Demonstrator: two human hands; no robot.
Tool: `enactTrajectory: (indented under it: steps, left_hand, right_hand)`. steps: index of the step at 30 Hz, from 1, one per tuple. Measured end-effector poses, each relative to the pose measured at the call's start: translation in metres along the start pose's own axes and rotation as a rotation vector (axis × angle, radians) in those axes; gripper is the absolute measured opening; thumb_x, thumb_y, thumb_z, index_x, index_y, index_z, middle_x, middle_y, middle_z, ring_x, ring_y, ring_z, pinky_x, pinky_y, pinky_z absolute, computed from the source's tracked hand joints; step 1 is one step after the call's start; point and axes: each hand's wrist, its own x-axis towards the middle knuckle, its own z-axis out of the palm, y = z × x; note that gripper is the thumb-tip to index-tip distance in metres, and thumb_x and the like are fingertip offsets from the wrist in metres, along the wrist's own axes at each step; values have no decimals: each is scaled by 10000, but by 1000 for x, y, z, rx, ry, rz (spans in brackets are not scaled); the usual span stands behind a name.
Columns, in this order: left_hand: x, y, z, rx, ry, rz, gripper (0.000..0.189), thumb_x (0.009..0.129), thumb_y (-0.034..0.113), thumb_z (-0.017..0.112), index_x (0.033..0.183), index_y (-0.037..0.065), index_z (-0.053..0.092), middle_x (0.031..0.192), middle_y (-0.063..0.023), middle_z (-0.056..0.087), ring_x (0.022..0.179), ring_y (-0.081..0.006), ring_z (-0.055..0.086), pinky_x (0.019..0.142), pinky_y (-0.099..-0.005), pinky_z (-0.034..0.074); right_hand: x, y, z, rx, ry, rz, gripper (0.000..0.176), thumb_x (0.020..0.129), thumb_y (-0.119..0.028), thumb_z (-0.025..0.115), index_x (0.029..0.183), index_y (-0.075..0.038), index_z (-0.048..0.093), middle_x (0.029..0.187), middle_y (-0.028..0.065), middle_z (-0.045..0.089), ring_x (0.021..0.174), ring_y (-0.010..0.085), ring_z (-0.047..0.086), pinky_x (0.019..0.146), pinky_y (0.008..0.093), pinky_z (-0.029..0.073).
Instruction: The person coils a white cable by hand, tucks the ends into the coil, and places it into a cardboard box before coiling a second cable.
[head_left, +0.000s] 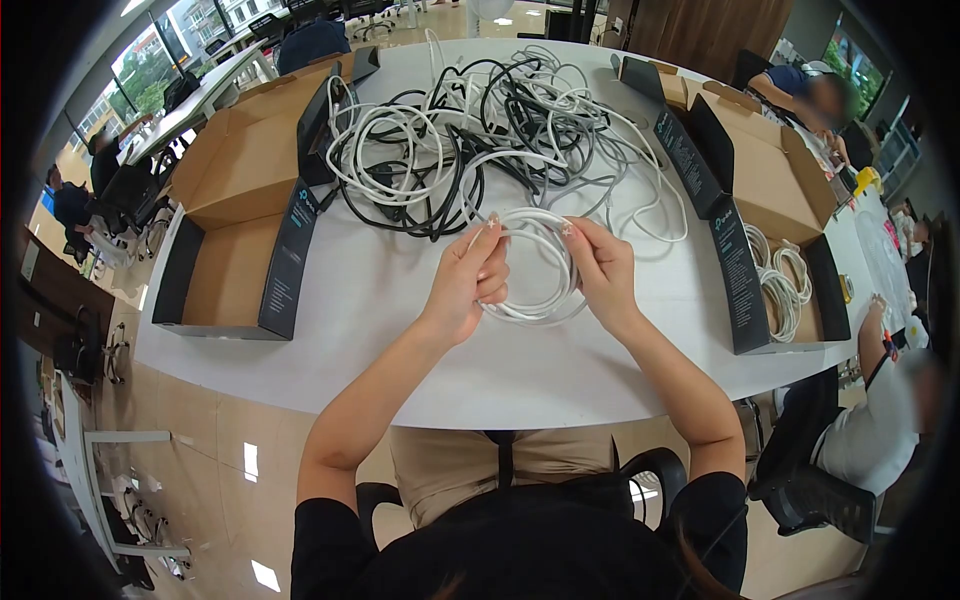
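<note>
A coiled white cable (533,312) is held up between my two hands over the near part of the table. My left hand (470,275) pinches the coil's upper left side, fingers curled closed. On the upper right side, my right hand (603,268) grips the loops between thumb and fingers. Just beyond lies a tangled heap of white, grey and black cables (500,130). At the right, an open cardboard box (735,285) has coiled white cables (785,290) inside it. Another open box (235,265) stands at the left with its brown inner floor showing.
The white table (400,370) has a rounded front edge close to my lap. More open boxes (340,75) stand behind the left one. A person (870,420) sits at the right, and another person (800,90) is at the far right side.
</note>
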Motion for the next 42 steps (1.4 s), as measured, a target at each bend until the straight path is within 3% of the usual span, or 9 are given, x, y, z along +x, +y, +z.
enactTrajectory:
  steps: [5, 11, 14, 17, 21, 26, 28, 37, 42]
  left_hand:
    - [5, -12, 8, 367, 210, 345, 285, 917, 253, 519, 1082, 21, 540, 687, 32, 453, 440, -9, 323, 403, -194, 298]
    - [1, -16, 9, 231, 166, 285, 266, 936, 218, 478, 1085, 5, 534, 665, 12, 463, 441, -40, 368, 423, -194, 358]
    - [3, -16, 8, 208, 113, 241, 293, 956, 314, 419, 833, 59, 497, 578, 26, 400, 431, -41, 342, 416, -209, 331]
    - [2, -15, 6, 164, -41, 166, 354, 962, 356, 381, 720, 98, 403, 520, 39, 347, 401, -51, 335, 419, -219, 340]
    - [0, -19, 4, 70, -101, 138, 328, 959, 347, 392, 918, 47, 520, 510, 42, 333, 376, -38, 310, 412, -213, 360]
    - [-2, -8, 14, 258, 72, 180, 332, 938, 264, 468, 1167, 32, 529, 509, 31, 387, 367, -21, 342, 361, -203, 358]
    - [-1, -9, 14, 277, 87, 204, 333, 932, 255, 482, 1177, 34, 526, 507, 32, 389, 357, -23, 337, 353, -198, 345]
    - [-4, -3, 14, 179, 44, 154, 335, 920, 234, 506, 1179, 22, 522, 486, 50, 373, 341, -18, 303, 343, -182, 288]
    - [-6, 8, 13, 31, 13, 111, 351, 925, 251, 495, 1194, 26, 508, 481, 70, 328, 346, -4, 260, 339, -172, 247]
  right_hand:
    - [-2, 1, 0, 13, 24, -43, 176, 884, -97, 561, 976, 32, 636, 551, -20, 522, 460, 18, 426, 404, 189, 318]
    - [-5, 3, 8, 44, 98, -37, 174, 884, -93, 555, 981, 25, 639, 547, -19, 520, 455, 19, 424, 405, 188, 308]
    - [-7, 3, 9, -61, 154, -109, 169, 889, -96, 546, 969, 21, 639, 541, -21, 509, 463, 19, 414, 418, 186, 304]
    - [-3, 9, 5, -136, 190, -203, 166, 892, -101, 542, 952, 21, 638, 540, -23, 503, 465, 21, 404, 424, 186, 303]
    - [-3, 13, 4, -143, 211, -218, 168, 891, -108, 544, 936, 25, 636, 545, -24, 504, 463, 22, 395, 425, 186, 301]
    - [-4, 11, 6, -87, 174, -155, 200, 910, -131, 517, 923, 30, 636, 557, -10, 523, 476, 24, 423, 428, 188, 312]
    - [-2, 7, 6, 31, 140, -56, 222, 922, -141, 495, 910, 33, 632, 577, 7, 550, 483, 29, 445, 433, 187, 324]
    - [14, -2, -12, -15, 171, -65, 303, 959, -225, 403, 839, 0, 568, 733, 82, 635, 505, 67, 512, 463, 182, 351]
    - [13, 4, -10, 78, 129, -24, 298, 958, -231, 403, 836, -5, 554, 774, 95, 645, 552, 87, 556, 486, 197, 422]
